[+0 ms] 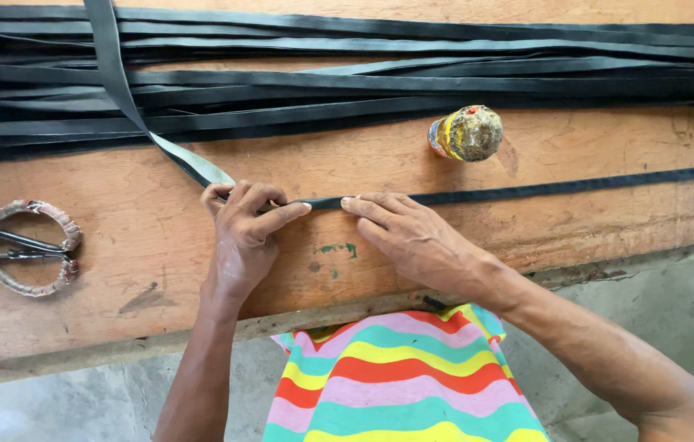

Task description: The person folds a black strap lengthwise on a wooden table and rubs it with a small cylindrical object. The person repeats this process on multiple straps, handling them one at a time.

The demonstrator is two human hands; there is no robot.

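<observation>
The left hand [245, 225] pinched the black rubber strip [527, 192] against the wooden board [159, 245]; right hand [408, 233] fingertips pressed it flat. Keeping it taut seemed wise.

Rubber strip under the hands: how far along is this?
Done: many black strips lie stacked along the board. In hand: the left hand and right hand press one rubber strip flat. The scissors lie untouched, so any cutting remains.

Even, soft daylight is seen throughout; only faint shadows are cast toward six o'clock. Focus is sharp, with slight bowing toward the edges.
</observation>
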